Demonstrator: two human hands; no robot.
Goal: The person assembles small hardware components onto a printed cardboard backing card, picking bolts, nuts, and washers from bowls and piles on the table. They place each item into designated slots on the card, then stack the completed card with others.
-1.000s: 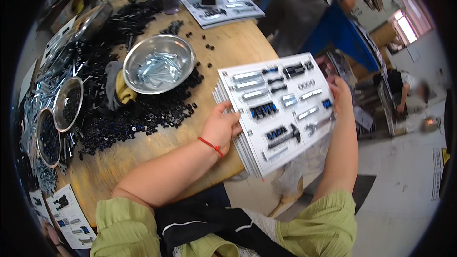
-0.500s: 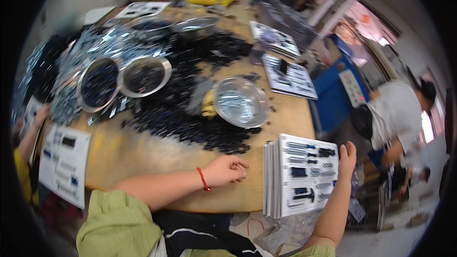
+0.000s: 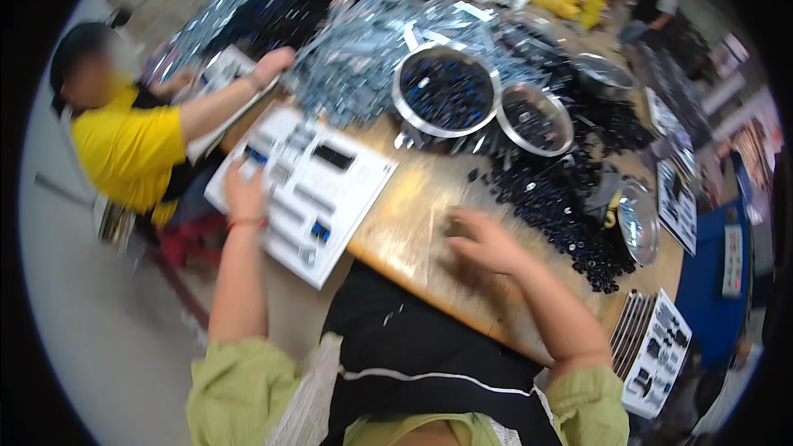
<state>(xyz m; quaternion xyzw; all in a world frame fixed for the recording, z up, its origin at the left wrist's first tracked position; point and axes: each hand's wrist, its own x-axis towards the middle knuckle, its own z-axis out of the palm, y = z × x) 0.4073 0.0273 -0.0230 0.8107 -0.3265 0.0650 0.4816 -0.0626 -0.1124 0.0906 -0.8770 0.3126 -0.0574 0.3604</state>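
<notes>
A white tray (image 3: pixel 355 190) with tool-shaped recesses and several black, grey and blue pieces lies at the left, partly past the table edge. My left hand (image 3: pixel 245 192), with a red cord at the wrist, is closed on its near left part; the undersides of the fingers are hidden. Over the bare wood to the right of that tray, my right hand (image 3: pixel 491 244) is open with its thumb apart, slightly blurred and holding nothing. Ahead of it are a steel bowl (image 3: pixel 401 107) of dark blue and black bits and a smaller bowl (image 3: pixel 566 144) of dark bits.
A heap of shiny strips (image 3: pixel 363 54) and a pile of black bits (image 3: pixel 549 219) cover the wooden table (image 3: pixel 413 252). A stack of filled trays (image 3: pixel 657 355) stands at the right edge. A co-worker in yellow (image 3: pixel 132 140) reaches in from the left.
The view has swung left. My right hand has let go of the tray stack and is now over the table. My left hand has moved from the table onto the left tray.
</notes>
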